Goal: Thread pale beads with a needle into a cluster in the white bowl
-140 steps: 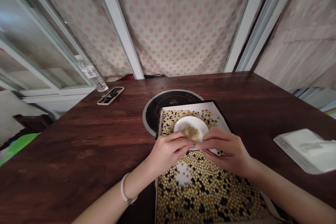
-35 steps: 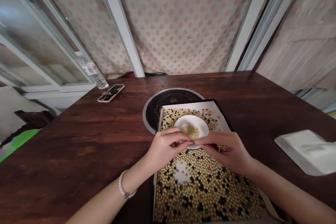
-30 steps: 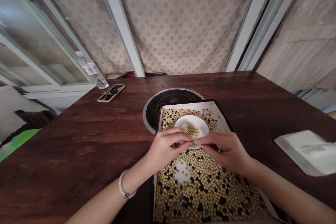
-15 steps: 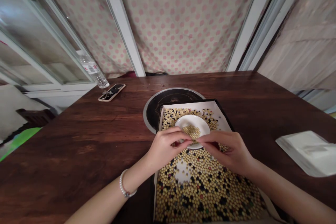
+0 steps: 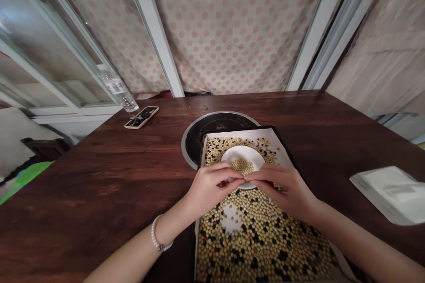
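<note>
Together, the left hand (image 5: pixel 212 188) and right hand (image 5: pixel 283 190) grip a white saucer (image 5: pixel 239 154) over a bean-filled tray (image 5: pixel 232 133).

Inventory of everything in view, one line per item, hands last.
wooden table: 1, dark brown, under everything
round hob: 1, black with silver rim, far middle of table
tray: 1, white with black edge, partly over hob
beans: many, mostly yellow, some black, in tray
white dish: 1, white, in tray, small bean pile inside
phone: 1, dark and beige, far left of table
plastic bottle: 1, clear, tilted, beyond phone
white packet: 1, white, right of table
curtain: 1, cream with pink dots, behind table
bracelet: 1, pearl-white, left wrist
left hand: 1, on dish's near rim
right hand: 1, on dish's near rim
</note>
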Motion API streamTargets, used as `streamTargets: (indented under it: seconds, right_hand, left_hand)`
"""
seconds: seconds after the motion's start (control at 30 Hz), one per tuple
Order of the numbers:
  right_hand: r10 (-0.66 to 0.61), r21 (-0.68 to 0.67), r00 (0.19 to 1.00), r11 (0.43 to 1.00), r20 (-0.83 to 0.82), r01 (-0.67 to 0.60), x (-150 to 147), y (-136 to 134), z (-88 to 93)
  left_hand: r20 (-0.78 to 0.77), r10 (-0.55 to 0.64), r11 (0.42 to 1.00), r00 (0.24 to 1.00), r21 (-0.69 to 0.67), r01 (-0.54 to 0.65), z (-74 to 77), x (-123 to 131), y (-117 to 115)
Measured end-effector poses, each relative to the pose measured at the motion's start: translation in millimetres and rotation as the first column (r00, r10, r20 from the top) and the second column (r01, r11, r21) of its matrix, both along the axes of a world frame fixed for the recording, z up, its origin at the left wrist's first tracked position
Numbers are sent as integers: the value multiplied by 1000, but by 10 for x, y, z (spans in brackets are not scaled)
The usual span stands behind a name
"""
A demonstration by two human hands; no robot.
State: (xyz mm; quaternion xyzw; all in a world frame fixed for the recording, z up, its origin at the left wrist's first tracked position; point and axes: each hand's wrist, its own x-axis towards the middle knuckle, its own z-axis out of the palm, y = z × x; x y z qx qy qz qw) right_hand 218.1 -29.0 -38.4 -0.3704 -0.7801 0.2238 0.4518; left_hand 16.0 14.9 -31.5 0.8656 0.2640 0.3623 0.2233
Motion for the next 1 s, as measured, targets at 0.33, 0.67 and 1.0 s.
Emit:
streamTargets:
  seconds: [0.33,0.67,1.0]
  right_hand:
    - [-8,-8,1000,1000,25,8,0,-8,15]
    - [-32,-58,999,998,20,33,8,-8,15]
    - [-44,-112,998,993,38,48,-11,17,-5]
  left_hand:
    - [-32,17,1000,999,20,-16,0,-5,10]
    - [-33,-21,1000,999,0,21,-3,-6,20]
    - [-77,-30,1000,997,3,30,-7,-9,29]
